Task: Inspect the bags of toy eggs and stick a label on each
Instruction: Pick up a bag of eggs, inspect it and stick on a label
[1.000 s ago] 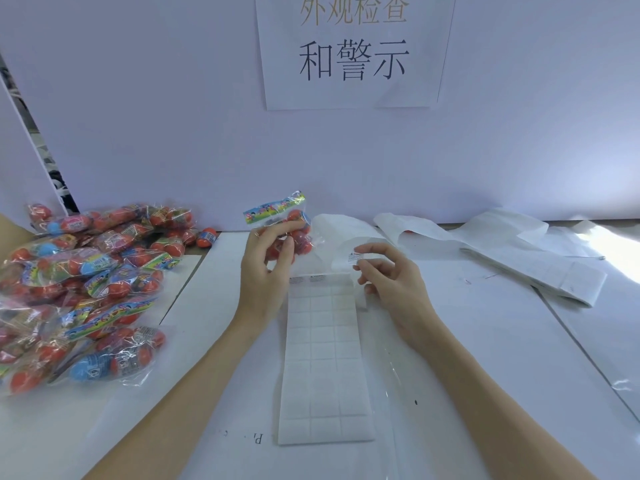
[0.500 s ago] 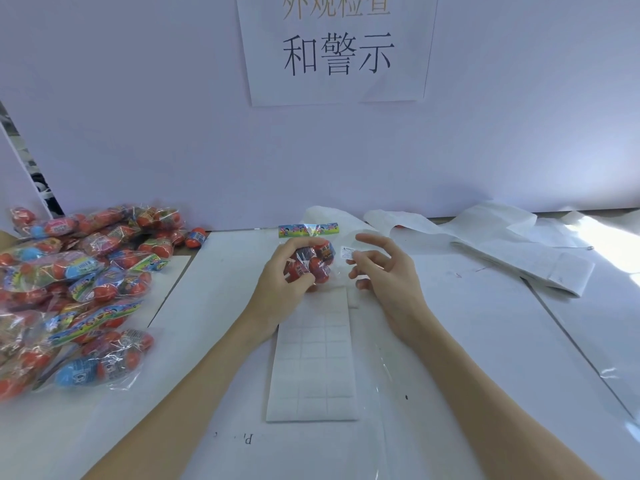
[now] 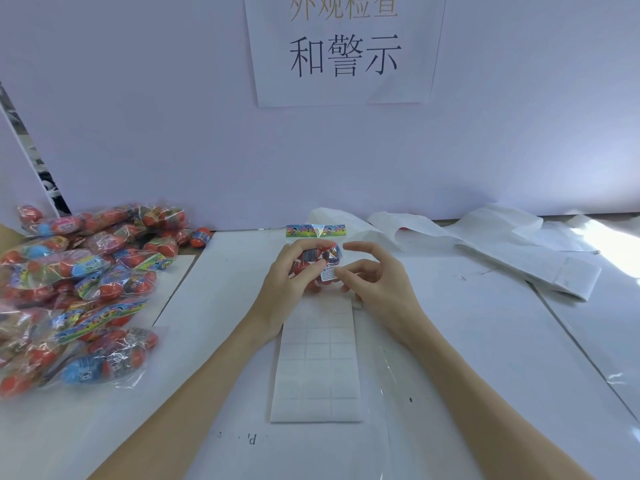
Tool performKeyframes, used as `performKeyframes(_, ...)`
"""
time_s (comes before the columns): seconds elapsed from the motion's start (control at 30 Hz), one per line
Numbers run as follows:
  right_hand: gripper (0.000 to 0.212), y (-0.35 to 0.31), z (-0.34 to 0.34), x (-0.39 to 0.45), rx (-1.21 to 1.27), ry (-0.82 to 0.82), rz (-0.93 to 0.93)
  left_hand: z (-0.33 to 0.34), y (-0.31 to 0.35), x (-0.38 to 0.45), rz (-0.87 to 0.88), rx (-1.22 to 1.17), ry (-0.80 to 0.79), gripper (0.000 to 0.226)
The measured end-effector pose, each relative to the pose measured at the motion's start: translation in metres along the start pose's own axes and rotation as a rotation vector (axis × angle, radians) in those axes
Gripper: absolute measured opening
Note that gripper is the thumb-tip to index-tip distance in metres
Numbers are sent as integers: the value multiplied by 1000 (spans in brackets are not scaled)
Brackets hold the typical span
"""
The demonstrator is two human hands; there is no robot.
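A small clear plastic bag of red toy eggs with a colourful printed header strip (image 3: 316,252) is held above the white table (image 3: 485,341) near its far edge, at the middle of the view. The bag is gripped by the left hand (image 3: 289,278), whose fingers are curled round its left side and front. A small white warning label with black print (image 3: 328,273) is seen on the lower front of the bag. The label's right edge is touched by the thumb and forefinger tips of the right hand (image 3: 375,284), which are brought together there; whether the label is pinched or only pressed cannot be told. The other fingers of the right hand are spread and loosely bent above.

Directly below the hands, a long white backing sheet divided into a grid of rectangular label places (image 3: 317,362) is laid flat on the table, running toward the near edge. A large heap of clear bags filled with red and blue toy eggs (image 3: 79,292) is piled at the left side of the table, well apart from the held bag. Crumpled and folded strips of white backing paper (image 3: 512,251) are spread along the far right of the table. A white paper sign with large black Chinese characters (image 3: 344,50) is fixed on the pale wall behind.
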State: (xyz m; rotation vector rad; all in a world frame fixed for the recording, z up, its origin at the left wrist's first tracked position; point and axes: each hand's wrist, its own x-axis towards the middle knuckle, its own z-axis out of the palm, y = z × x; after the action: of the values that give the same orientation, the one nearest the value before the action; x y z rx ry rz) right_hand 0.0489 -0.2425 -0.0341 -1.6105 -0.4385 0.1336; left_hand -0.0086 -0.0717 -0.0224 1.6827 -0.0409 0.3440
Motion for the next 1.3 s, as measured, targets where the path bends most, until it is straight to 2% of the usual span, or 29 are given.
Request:
performKeyframes(0.17, 33, -1, 0, -1, -16, -4, -3, 0, -4, -1, 64, 121, 15, 38)
performKeyframes(0.27, 20, 0, 1, -2, 4, 26, 21, 1, -3, -1, 82, 142, 23, 39)
performKeyframes(0.4, 13, -2, 1, -2, 11, 105, 85, 1, -1, -2, 105, 45, 38, 39)
performKeyframes(0.5, 21, -5, 0, 0, -29, 98, 76, -1, 1, -3, 124, -22, 35, 37)
performKeyframes(0.67, 33, -7, 2, -5, -135, -48, 10, 0, 1, -3, 139, -23, -10, 36)
performKeyframes(0.97, 12, -7, -3, -3, -90, -76, 55, -5, -4, 0, 103, -64, -51, 36)
performKeyframes(1.07, 17, -7, -4, -3, -45, -92, 79, -5, -4, 0, 91, -50, -81, 41)
performKeyframes(1.17, 31, -10, -1, -3, -48, -68, 89, -5, -4, 0, 98, -17, -98, 41)
performKeyframes(1.3, 26, -7, -3, -2, -87, -72, 62, -2, -6, 0, 108, 30, -85, 38)
